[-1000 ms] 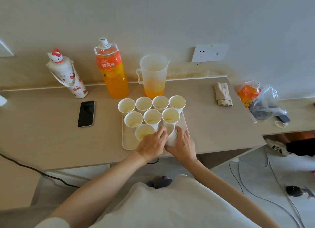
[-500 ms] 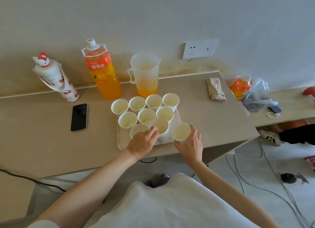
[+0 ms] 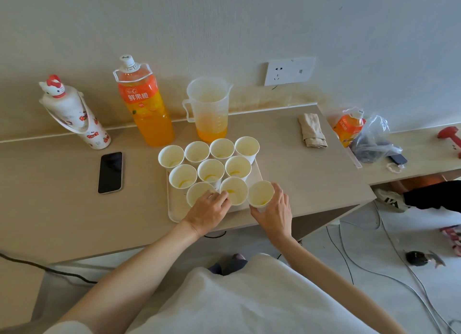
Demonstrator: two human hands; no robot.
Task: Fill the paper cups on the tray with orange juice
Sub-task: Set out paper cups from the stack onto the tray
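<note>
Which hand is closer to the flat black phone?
Left. The left hand touches white paper cups right of the flat black phone; the right hand grips another paper cup farther right.

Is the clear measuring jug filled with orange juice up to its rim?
No, the juice fills only the bottom part of the measuring jug, and the upper part is empty.

Nine white paper cups (image 3: 211, 170) stand upright on the tray (image 3: 174, 212) in rows of four, three and two, each holding a trace of juice; the tenth cup (image 3: 260, 192) is at the tray's front-right corner, held in the fingers of the right hand (image 3: 274, 214)
</note>
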